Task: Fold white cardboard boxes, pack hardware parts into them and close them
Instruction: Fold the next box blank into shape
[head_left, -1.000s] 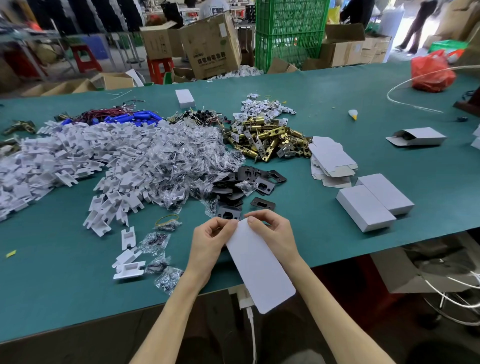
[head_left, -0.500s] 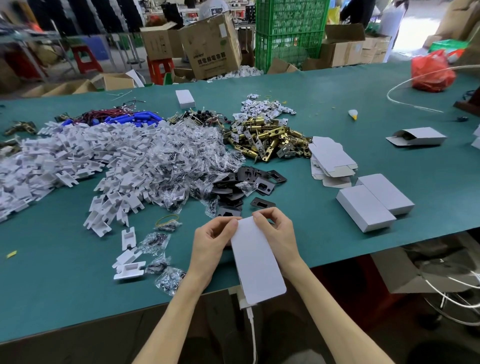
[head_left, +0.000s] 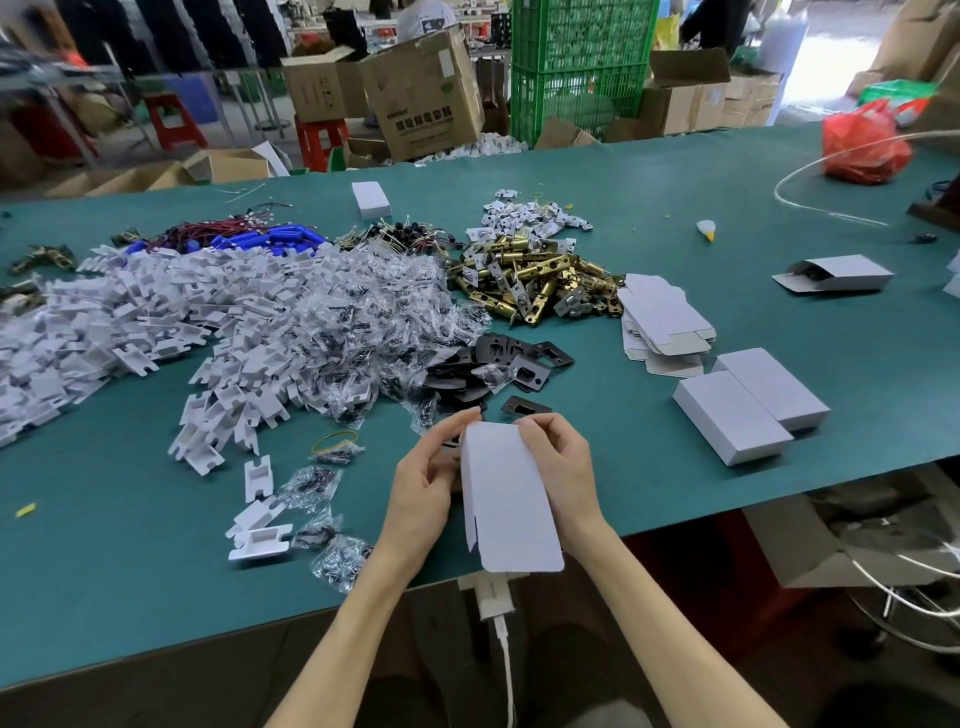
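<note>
Bench (head_left: 93, 561), green top, L to R:
- Far L to mid: clips (head_left: 119, 317), white plastic, big heap; a few strays lie toward the near edge.
- Bags (head_left: 343, 332), clear, small parts inside, heap touching the clips.
- Near L corner, in front of the heaps: bare bench, widest free room.
- Mid, at near edge: L grip (head_left: 421, 493), fingers curled, pinches the carton (head_left: 511, 509) at its top L corner. R grip (head_left: 563, 467), fingers curled round carton's top R edge. Carton white, part-opened, side panel showing on its L, lower end overhangs the bench edge.
- Just behind grips: plates (head_left: 498, 364), black, touching the bags; latches (head_left: 540, 280), brass, further back.
- R of mid: blanks (head_left: 660, 317), flat stack; 2 boxes (head_left: 732, 415), closed, side by side, touching, near the edge.
- Far R: open box (head_left: 836, 273), alone, bare bench all round. Red bag (head_left: 862, 145) near the far edge.
</note>
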